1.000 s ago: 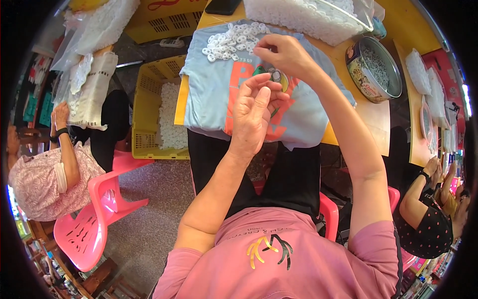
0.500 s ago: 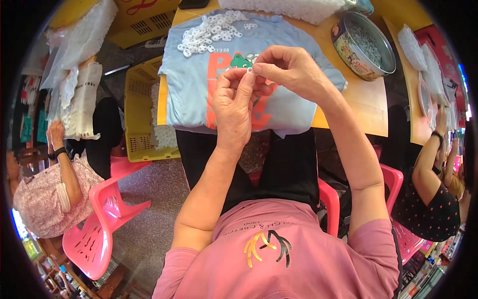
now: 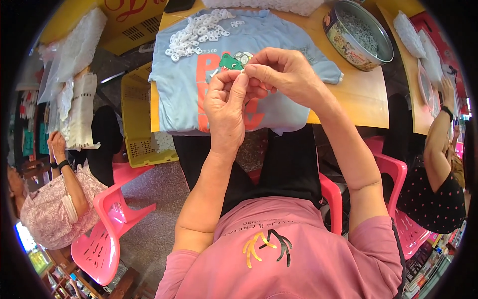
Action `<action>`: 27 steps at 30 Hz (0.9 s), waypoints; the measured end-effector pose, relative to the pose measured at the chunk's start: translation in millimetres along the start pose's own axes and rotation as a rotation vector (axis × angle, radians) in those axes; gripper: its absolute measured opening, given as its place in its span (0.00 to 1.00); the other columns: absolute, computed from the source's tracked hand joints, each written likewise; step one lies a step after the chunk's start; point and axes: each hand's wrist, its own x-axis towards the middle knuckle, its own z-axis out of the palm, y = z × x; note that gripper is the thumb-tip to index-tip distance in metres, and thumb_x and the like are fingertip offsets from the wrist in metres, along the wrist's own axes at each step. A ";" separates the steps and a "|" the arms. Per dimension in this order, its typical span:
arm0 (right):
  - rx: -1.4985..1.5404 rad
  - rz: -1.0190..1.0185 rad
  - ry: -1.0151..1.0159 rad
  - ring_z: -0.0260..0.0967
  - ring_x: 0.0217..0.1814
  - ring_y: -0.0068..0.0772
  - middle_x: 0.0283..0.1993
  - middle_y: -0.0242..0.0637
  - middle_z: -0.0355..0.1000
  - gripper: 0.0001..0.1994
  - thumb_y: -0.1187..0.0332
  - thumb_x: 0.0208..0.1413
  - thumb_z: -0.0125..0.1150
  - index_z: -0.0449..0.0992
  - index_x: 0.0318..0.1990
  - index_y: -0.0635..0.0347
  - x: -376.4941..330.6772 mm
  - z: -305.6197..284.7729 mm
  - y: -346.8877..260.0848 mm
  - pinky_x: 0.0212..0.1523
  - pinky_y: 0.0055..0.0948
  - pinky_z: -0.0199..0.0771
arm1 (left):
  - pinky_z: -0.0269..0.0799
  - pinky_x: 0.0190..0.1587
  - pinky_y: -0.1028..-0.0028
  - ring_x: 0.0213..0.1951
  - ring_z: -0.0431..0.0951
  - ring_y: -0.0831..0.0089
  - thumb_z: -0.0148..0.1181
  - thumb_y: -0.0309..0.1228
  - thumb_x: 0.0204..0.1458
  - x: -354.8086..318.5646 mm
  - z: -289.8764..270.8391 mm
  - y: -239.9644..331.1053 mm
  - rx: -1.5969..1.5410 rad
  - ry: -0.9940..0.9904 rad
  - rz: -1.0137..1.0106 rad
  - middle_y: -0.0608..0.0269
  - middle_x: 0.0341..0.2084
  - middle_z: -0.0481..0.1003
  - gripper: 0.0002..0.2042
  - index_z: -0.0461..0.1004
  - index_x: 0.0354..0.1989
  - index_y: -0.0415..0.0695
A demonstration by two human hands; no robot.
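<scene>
My left hand (image 3: 225, 102) and my right hand (image 3: 285, 74) meet above a light blue T-shirt (image 3: 174, 102) laid over the table. Between the left thumb and fingers sits a small white plastic piece (image 3: 243, 71), mostly covered by fingertips. The right thumb and forefinger are pinched together right against it; whatever they grip is too small and hidden to make out. A short pale bit (image 3: 214, 73) pokes out beside the left forefinger. Beyond the hands, a heap of small white plastic pieces with holes (image 3: 191, 37) lies on the shirt.
A round tin (image 3: 348, 52) of small silver-grey parts stands at the far right of the table (image 3: 366, 102). White bagged material (image 3: 269, 5) lines the far edge, near a dark flat object (image 3: 178, 5). A yellow crate (image 3: 137, 107) is at left. People sit on both sides, with pink chairs (image 3: 102, 244).
The view has shifted a little, so the table and its contents appear farther left. Both hands stay pinched together, and a pale bit beside the left forefinger now shows more plainly.
</scene>
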 end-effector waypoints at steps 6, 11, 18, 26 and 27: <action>-0.089 -0.143 0.175 0.67 0.30 0.13 0.29 0.26 0.73 0.09 0.67 0.61 0.62 0.78 0.40 0.66 -8.7 9.2 17.7 0.31 0.16 0.69 | 0.78 0.35 0.76 0.31 0.81 0.73 0.54 0.27 0.63 -1.2 1.2 -2.4 0.091 0.002 0.049 0.58 0.31 0.78 0.05 0.68 0.42 0.39; 0.077 -0.122 0.276 0.71 0.33 0.18 0.34 0.32 0.75 0.09 0.70 0.61 0.62 0.76 0.41 0.70 -17.3 25.1 26.3 0.35 0.20 0.75 | 0.75 0.36 0.79 0.32 0.79 0.77 0.55 0.24 0.62 -5.0 7.8 -8.0 0.121 0.048 0.155 0.62 0.32 0.76 0.04 0.68 0.42 0.40; 0.181 -0.058 0.391 0.73 0.35 0.18 0.35 0.34 0.76 0.08 0.71 0.60 0.62 0.75 0.39 0.70 -24.5 33.4 27.7 0.37 0.20 0.76 | 0.72 0.38 0.83 0.36 0.76 0.82 0.55 0.22 0.61 -9.8 9.3 -15.8 0.424 0.078 0.258 0.67 0.35 0.75 0.07 0.71 0.47 0.38; 0.095 -0.143 0.405 0.73 0.37 0.18 0.36 0.32 0.74 0.06 0.73 0.59 0.63 0.75 0.39 0.68 -28.7 33.9 29.9 0.38 0.20 0.77 | 0.71 0.41 0.82 0.38 0.75 0.82 0.56 0.21 0.61 -11.1 8.4 -11.1 0.377 0.035 0.206 0.67 0.37 0.76 0.06 0.73 0.45 0.38; 0.130 -0.145 0.419 0.73 0.37 0.17 0.37 0.32 0.74 0.06 0.73 0.59 0.62 0.75 0.39 0.68 -30.0 33.7 28.8 0.38 0.20 0.77 | 0.72 0.41 0.82 0.37 0.76 0.82 0.56 0.22 0.61 -11.0 8.4 -10.8 0.387 0.021 0.214 0.66 0.37 0.76 0.06 0.73 0.45 0.37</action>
